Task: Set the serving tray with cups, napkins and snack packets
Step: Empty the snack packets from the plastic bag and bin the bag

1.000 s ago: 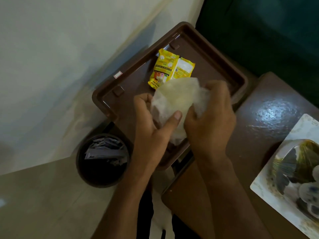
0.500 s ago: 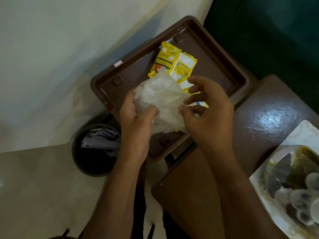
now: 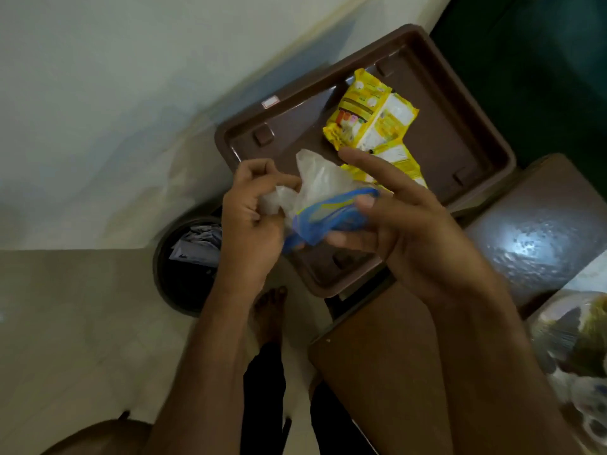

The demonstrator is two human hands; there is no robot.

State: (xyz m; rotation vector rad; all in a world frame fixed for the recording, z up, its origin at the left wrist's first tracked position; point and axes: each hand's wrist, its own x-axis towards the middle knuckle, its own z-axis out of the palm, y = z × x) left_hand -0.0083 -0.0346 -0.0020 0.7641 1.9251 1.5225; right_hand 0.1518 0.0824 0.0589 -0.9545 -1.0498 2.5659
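- The dark brown rectangular plastic serving tray (image 3: 466, 103) has a raised rim and a glossy floor with small square raised blocks near its corners; a small white sticker sits on its rim on the wall side.
- Bright yellow printed snack packets (image 3: 371, 116) lie flat on the tray floor towards its far end, overlapping one another; one shows rows of small coloured pictures, another a white panel.
- The left hand (image 3: 253, 218) has its fingers curled, pinching a crumpled, thin, translucent white plastic bag (image 3: 318, 182) above the near half of the tray.
- The right hand (image 3: 404, 221) grips a soft blue wrapper with a yellow edge (image 3: 331, 215) between thumb and lower fingers, its index finger stretched out towards the yellow packets.
- The white bag and the blue wrapper touch each other between the two hands, which are close together but not touching.
- Motion blur softens the blue wrapper, so its print cannot be read.
- The tray's near corner juts past the edge of the glossy brown counter (image 3: 542, 224).
- A round dark waste bin (image 3: 184, 267) holding crumpled paper stands on the pale floor beside the left forearm.
- A white patterned plate (image 3: 588, 280) with plastic-covered items sits at the counter's right edge.
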